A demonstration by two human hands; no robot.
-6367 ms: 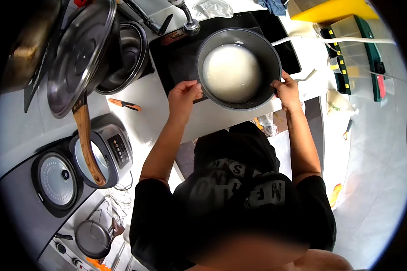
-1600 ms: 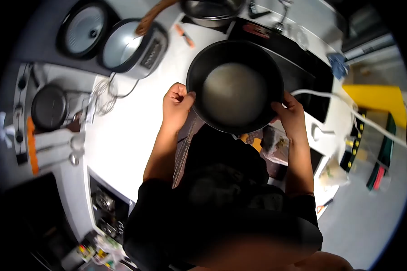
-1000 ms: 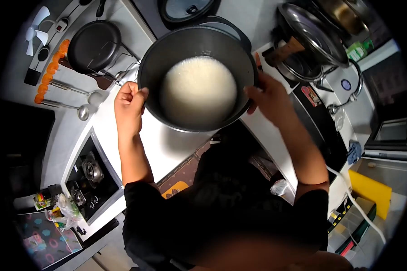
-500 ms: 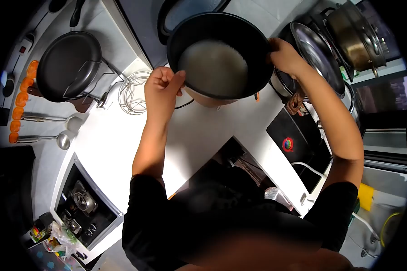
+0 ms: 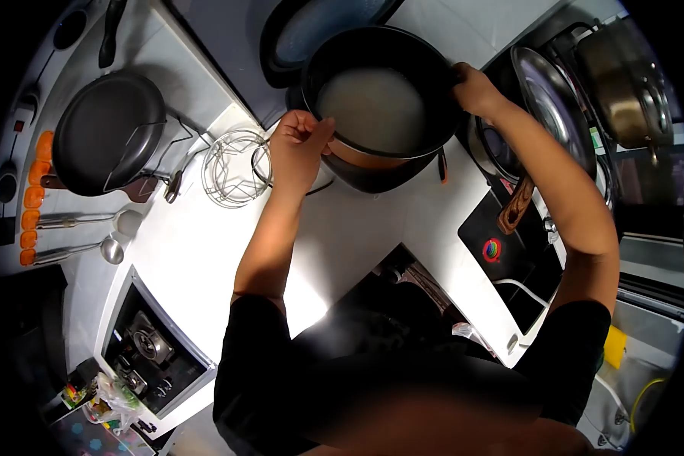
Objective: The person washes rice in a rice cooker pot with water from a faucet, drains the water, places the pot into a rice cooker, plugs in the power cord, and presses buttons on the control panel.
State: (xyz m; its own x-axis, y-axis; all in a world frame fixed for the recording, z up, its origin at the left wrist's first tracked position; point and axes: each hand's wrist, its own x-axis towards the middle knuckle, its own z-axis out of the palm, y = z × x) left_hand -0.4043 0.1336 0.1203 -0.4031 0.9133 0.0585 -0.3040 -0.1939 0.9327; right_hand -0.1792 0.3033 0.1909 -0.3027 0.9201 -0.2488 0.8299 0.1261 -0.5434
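Note:
A dark inner pot (image 5: 387, 47) is held between my two hands, with cloudy water (image 5: 376, 106) and what looks like rice in it. My left hand (image 5: 302, 140) pinches the rim at the near left. At the far right of the rim, my right hand (image 5: 477, 93) grips with the thumb on top. Directly beneath the pot stands a dark rice cooker (image 5: 378, 179), its lid (image 5: 319, 30) raised behind. The pot sits partly above the cooker's body; how deep it reaches inside is hidden.
A wire rack (image 5: 237, 169) lies on the white counter (image 5: 342, 228) to the left. Beyond it are a black frying pan (image 5: 108, 133) and hanging ladles (image 5: 112, 249). A gas hob (image 5: 152, 342) is at lower left. To the right are a lidded pan with a wooden handle (image 5: 517, 205) and a steel pot (image 5: 623, 83).
The pot has come down, and more of the cooker's dark body shows beneath it. Both hands keep hold of the rim. The whole view has shifted slightly.

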